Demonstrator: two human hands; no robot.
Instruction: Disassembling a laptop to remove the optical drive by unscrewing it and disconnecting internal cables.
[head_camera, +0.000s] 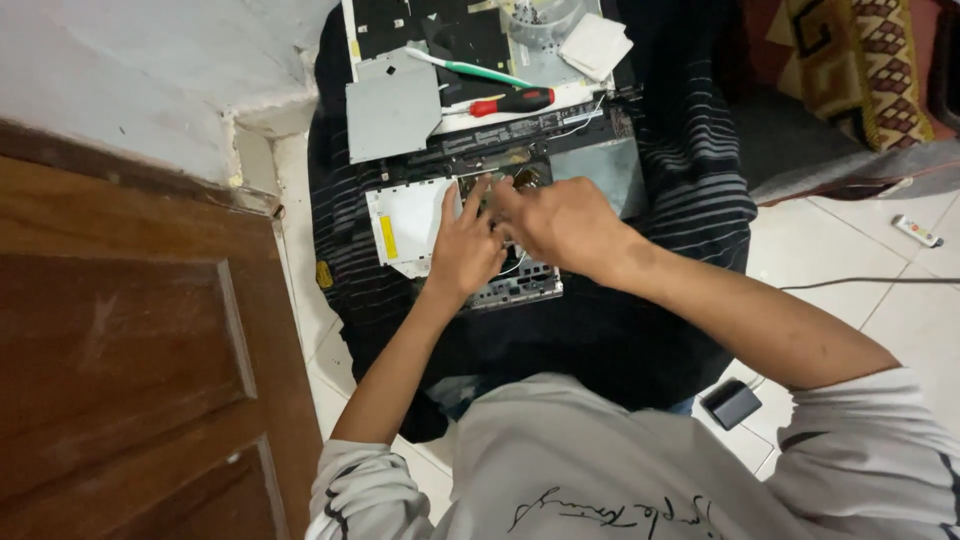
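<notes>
Two hands at work over one opened laptop chassis, which lies on a dark striped cloth on the floor, far of my body; my left hand rests on the near middle of the chassis, fingers spread narrow and pressed down, fingertips touching the inner parts beside a white panel at its left; whether it pinches anything I cannot tell; my right hand sits just right of the left, touching it, fingers curled down into the same spot, grip hidden beneath the knuckles, so I cannot tell what it holds. One grey metal plate lies far left on the chassis; one red-and-black screwdriver lies far of both hands, well apart; one green-and-white toothbrush just beyond it; one white folded cloth far right. One wooden door at left; one small black box near right on the tiled floor; one patterned rug far right.
</notes>
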